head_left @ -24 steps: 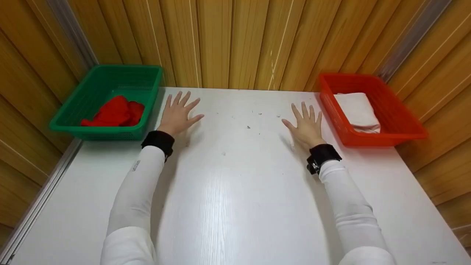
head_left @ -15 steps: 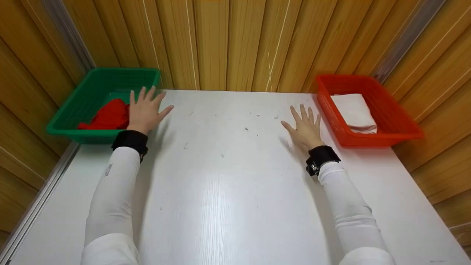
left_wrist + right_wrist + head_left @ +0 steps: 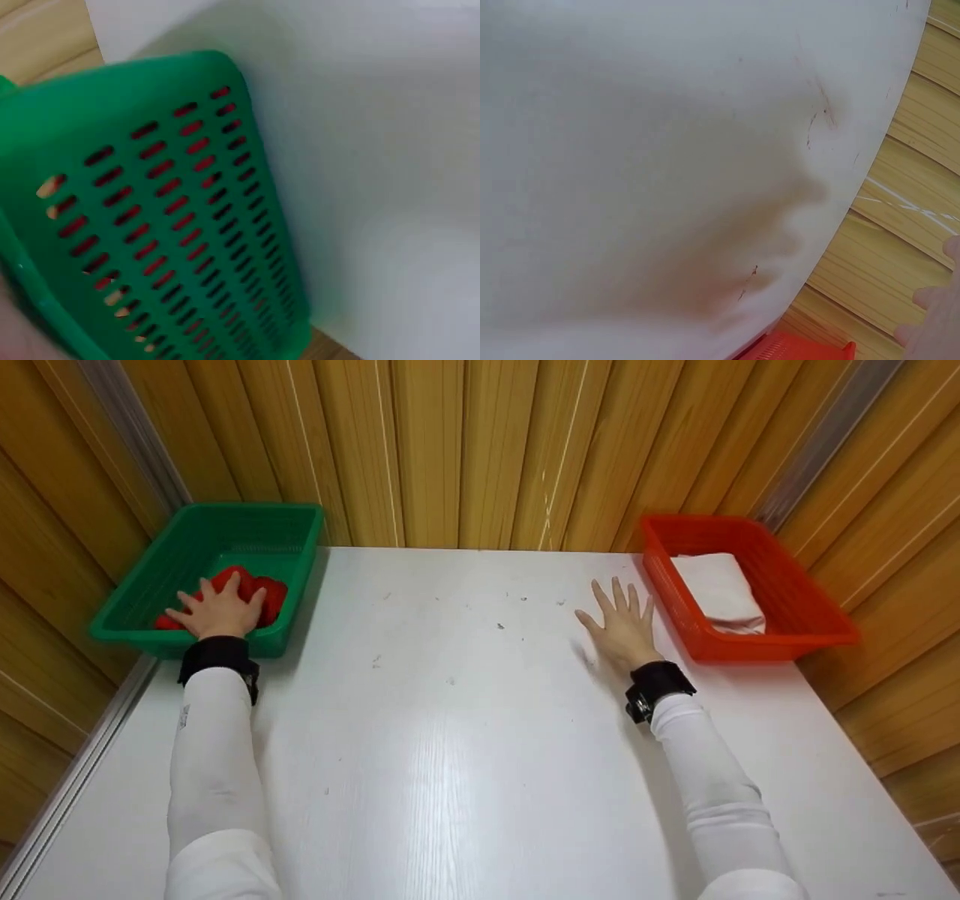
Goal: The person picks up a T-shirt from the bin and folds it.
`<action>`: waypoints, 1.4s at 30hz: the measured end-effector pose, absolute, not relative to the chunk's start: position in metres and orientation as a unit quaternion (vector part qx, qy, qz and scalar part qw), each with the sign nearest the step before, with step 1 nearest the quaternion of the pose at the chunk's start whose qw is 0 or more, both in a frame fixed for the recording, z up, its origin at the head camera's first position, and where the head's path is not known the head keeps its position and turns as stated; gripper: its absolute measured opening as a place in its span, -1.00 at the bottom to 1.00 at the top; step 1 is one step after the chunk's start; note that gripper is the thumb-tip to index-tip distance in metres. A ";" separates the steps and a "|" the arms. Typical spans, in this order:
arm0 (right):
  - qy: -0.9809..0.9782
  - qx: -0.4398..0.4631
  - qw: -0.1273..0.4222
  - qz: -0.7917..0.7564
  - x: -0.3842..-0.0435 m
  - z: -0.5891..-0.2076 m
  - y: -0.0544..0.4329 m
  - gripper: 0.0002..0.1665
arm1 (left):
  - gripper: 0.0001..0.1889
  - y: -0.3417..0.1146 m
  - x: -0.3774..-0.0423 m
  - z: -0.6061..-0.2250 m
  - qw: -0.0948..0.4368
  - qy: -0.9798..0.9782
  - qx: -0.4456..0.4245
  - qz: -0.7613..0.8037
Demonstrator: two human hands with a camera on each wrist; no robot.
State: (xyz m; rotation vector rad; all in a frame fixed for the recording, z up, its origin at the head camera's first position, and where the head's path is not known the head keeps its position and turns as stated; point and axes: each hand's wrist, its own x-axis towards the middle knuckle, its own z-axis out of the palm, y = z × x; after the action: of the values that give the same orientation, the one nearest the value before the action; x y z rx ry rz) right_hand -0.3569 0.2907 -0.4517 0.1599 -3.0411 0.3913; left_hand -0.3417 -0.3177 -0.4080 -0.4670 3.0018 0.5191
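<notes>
My left hand [image 3: 219,611] reaches into the green plastic basket [image 3: 259,642], fingers spread over a bunched red cloth [image 3: 273,598]. Whether the fingertips touch the cloth, I cannot tell. In the left wrist view the basket's slotted wall [image 3: 150,84] hides most of that hand; bits of finger and red show through the slots. My right hand [image 3: 624,628] hovers over the white table with spread fingers and nothing in it, just left of the orange-red basket [image 3: 795,640]. Inside that basket lies a folded white cloth [image 3: 720,591].
The white table [image 3: 465,750] spreads between the two baskets. Wood-patterned panels [image 3: 495,450] close off the back and both sides. A metal strip [image 3: 82,765] runs along the table's left edge.
My left hand has moved left from the table beside the green basket, over its rim and down onto the red cloth. The right hand has stayed nearly still.
</notes>
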 end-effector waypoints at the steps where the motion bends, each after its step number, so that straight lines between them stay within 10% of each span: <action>1: -0.990 0.053 0.034 0.127 -0.357 -0.452 0.290 -0.06 | -0.16 -0.320 -0.341 -0.409 0.036 0.971 -0.156 0.175; 21: -0.989 0.063 0.040 0.131 -0.352 -0.449 0.298 -0.06 | 0.04 -0.319 -0.362 -0.415 0.145 0.964 -0.193 0.113; 29: -0.989 0.059 0.036 0.129 -0.349 -0.447 0.302 -0.06 | -0.42 -0.314 -0.361 -0.414 0.080 0.988 -0.112 0.071; 42: -0.990 0.060 0.035 0.124 -0.351 -0.443 0.301 -0.05 | -0.51 -0.321 -0.359 -0.413 -0.049 0.988 -0.110 0.095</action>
State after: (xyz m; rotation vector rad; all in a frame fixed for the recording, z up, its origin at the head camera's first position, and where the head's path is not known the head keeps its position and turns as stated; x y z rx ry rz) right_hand -0.3509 0.3015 -0.4432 0.1836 -3.0418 0.3808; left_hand -0.3590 -0.3215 -0.4133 -0.3579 3.2054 0.3071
